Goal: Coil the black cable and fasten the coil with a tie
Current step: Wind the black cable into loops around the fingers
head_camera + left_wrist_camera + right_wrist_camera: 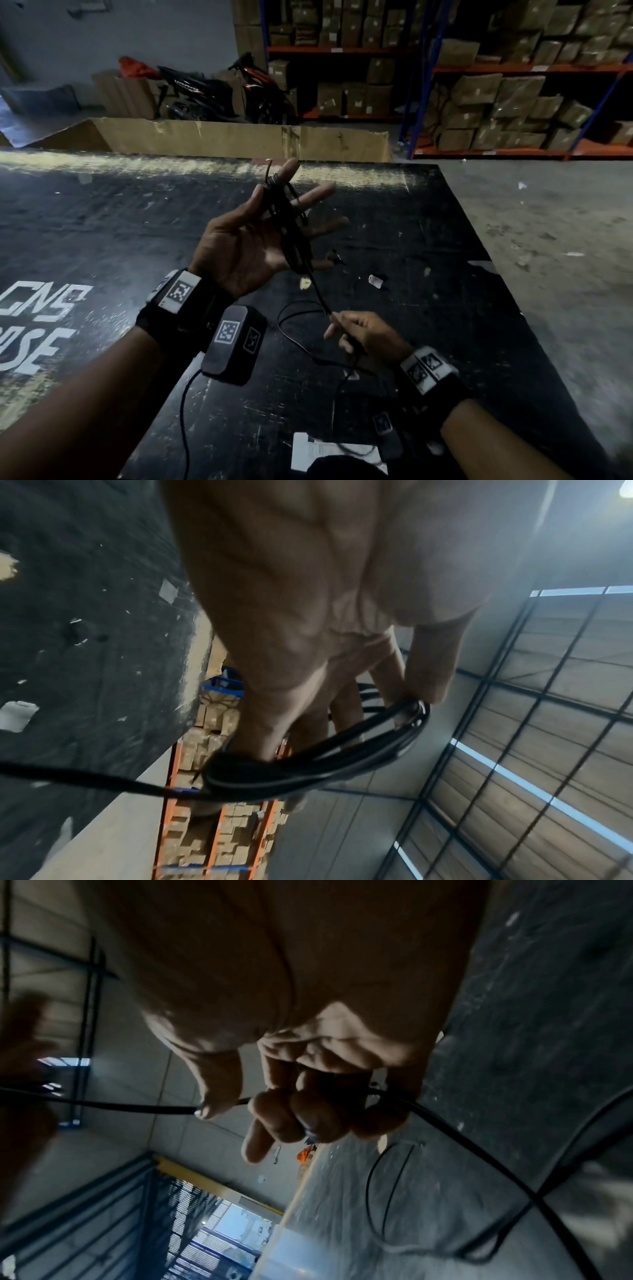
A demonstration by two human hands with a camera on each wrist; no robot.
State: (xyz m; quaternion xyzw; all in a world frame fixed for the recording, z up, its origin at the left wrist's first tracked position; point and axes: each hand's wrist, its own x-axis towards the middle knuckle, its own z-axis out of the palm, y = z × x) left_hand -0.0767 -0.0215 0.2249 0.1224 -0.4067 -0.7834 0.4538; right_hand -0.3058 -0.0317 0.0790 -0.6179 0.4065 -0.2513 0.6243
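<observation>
Right hand (pixel 363 330) pinches black cable (pixel 317 294) above "VARIO" scooter (pixel 191 90).

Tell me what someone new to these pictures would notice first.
First, the left hand raised mid-frame, fingers spread, with the black cable looped around them in a coil. Next, the right hand, lower and nearer, gripping the loose strand that runs down from that coil, with slack lying on the black table. Behind stand shelves stacked with boxes and a parked motorbike.
</observation>
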